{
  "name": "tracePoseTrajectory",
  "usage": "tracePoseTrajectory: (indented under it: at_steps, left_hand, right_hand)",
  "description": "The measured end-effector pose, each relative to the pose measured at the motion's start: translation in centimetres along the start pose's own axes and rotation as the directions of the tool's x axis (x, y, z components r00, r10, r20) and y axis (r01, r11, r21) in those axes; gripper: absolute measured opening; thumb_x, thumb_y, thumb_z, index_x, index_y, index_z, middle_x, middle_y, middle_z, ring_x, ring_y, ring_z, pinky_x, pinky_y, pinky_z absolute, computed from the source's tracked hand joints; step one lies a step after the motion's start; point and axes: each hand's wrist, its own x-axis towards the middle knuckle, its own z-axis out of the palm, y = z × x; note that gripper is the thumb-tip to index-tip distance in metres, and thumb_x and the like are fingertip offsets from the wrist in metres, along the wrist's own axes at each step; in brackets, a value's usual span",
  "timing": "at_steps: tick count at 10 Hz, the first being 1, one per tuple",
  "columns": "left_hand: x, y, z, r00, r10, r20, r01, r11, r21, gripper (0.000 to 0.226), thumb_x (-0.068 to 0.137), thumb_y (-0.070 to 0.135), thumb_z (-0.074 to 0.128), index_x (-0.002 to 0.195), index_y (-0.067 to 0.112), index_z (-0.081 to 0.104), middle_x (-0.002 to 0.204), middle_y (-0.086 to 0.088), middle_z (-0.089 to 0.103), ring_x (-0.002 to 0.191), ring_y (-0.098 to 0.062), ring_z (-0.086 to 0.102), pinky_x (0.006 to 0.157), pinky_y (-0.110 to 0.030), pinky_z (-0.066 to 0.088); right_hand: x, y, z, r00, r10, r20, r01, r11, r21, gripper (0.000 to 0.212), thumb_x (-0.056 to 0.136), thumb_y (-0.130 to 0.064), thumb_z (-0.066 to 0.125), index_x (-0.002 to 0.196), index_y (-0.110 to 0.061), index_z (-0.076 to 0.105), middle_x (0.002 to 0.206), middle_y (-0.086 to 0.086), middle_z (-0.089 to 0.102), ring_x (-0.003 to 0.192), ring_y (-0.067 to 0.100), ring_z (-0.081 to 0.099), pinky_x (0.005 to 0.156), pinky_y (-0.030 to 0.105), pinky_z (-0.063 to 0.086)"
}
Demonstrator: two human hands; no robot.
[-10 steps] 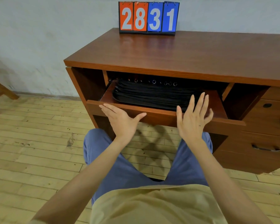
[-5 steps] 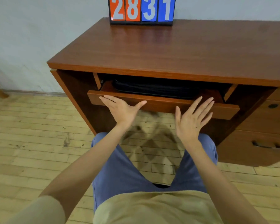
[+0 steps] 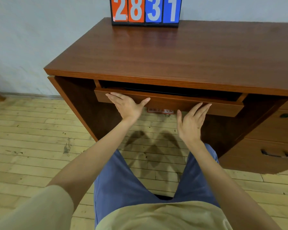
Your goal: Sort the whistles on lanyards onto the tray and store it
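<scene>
The brown desk's drawer (image 3: 223, 108) is nearly pushed in under the desktop, leaving only a narrow dark gap. In that gap a thin strip of the black tray (image 3: 165, 90) shows; the whistles and lanyards on it are hidden. My left hand (image 3: 125, 105) presses flat against the drawer front near its left end, fingers straight and thumb spread. My right hand (image 3: 192, 121) is open with straight fingers, its fingertips touching the lower edge of the drawer front right of centre.
A flip scoreboard (image 3: 145, 10) reading 2831 stands at the back of the desktop (image 3: 173, 55). Side drawers with dark handles (image 3: 275, 153) fill the desk's right part. My knees in blue trousers are below, over a pale wooden floor (image 3: 32, 138).
The drawer has slid inward under both hands, from half out with tray and whistles visible to almost closed. My head has come closer to the desk.
</scene>
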Motion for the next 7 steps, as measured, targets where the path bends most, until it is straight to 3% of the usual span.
tracePoseTrajectory:
  at_steps: [3,5,6,7]
  left_hand:
    - [0.1,-0.1,0.2,1.000,0.000,-0.016,0.001,1.000,0.021,0.145,0.061,0.073,0.068,0.140,-0.018,-0.014,0.150,-0.038,-0.017,0.142,-0.045,-0.016,0.116,-0.037,-0.004]
    - [0.7,-0.3,-2.2,0.985,-0.008,0.170,-0.002,0.998,0.055,0.119,0.082,0.048,0.068,0.144,-0.011,-0.015,0.152,-0.032,-0.020,0.144,-0.041,-0.011,0.119,-0.042,0.006]
    - [0.7,-0.3,-4.5,0.961,0.001,0.275,-0.028,0.995,0.093,0.092,0.089,0.049,0.058,0.147,-0.005,0.013,0.154,-0.027,0.011,0.142,-0.038,0.020,0.115,-0.043,0.024]
    - [-0.1,0.1,-6.9,0.955,0.085,0.283,-0.111,0.991,0.077,0.040,0.094,0.049,0.048,0.095,0.011,0.059,0.105,-0.010,0.061,0.087,-0.023,0.059,0.090,-0.041,0.049]
  right_hand:
    - [0.1,-0.3,0.0,0.999,-0.003,0.047,0.004,1.000,-0.031,0.095,0.095,-0.054,0.040,0.145,0.014,-0.005,0.148,0.041,-0.014,0.142,0.048,-0.012,0.118,0.046,0.003]
    - [0.3,-0.9,-2.4,0.987,0.023,0.156,-0.020,1.000,-0.023,0.096,0.093,-0.051,0.048,0.146,0.013,-0.002,0.150,0.039,-0.012,0.143,0.047,-0.003,0.118,0.043,0.008]
    - [0.2,-1.4,-4.4,0.985,-0.021,0.173,0.025,0.999,-0.022,0.085,0.096,-0.043,0.046,0.148,0.010,0.004,0.153,0.034,0.005,0.142,0.045,0.013,0.116,0.044,0.017]
    - [0.2,-2.3,-6.5,0.983,-0.110,0.145,0.115,0.993,-0.025,0.069,0.096,-0.037,0.049,0.145,0.004,0.023,0.143,0.026,0.036,0.131,0.039,0.035,0.105,0.043,0.033]
